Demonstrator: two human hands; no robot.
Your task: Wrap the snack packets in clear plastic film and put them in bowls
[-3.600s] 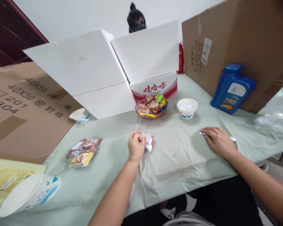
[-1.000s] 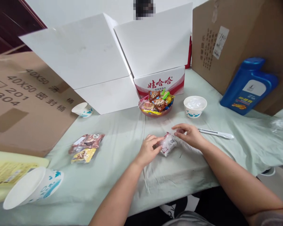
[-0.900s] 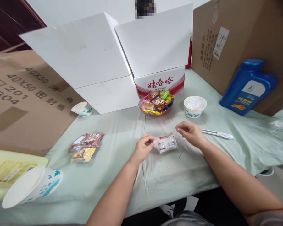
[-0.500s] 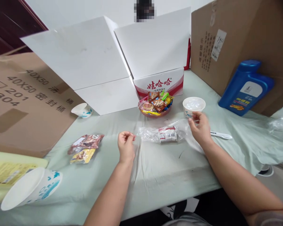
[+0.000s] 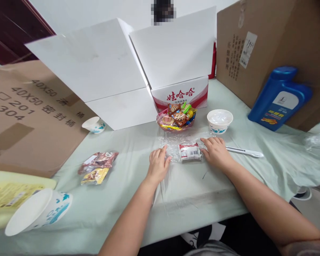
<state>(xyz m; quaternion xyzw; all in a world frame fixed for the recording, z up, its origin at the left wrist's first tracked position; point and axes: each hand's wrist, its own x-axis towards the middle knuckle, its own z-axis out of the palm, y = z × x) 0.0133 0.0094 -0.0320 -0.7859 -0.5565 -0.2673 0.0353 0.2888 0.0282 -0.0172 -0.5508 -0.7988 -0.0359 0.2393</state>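
A small white and red snack packet (image 5: 190, 152) lies on a sheet of clear plastic wrap (image 5: 176, 144) spread over the pale green tablecloth (image 5: 138, 199). My left hand (image 5: 158, 166) rests flat on the cloth at the wrap's left edge, fingers stretched out. My right hand (image 5: 216, 153) lies flat at the packet's right side, fingers extended and touching the wrap. Neither hand holds anything.
A bowl of wrapped sweets (image 5: 176, 119) and a white paper bowl (image 5: 219, 121) stand behind the packet. A white utility knife (image 5: 244, 152) lies to the right, near a blue jug (image 5: 280, 97). Two snack bags (image 5: 97, 166), a tipped paper bowl (image 5: 37, 213), another bowl (image 5: 94, 124) and cardboard boxes (image 5: 272, 46) surround the area.
Both hands pulled the plastic wrap apart around the packet, then came back in. They now lie flat on either side of the packet, pressing the wrap down on the cloth.
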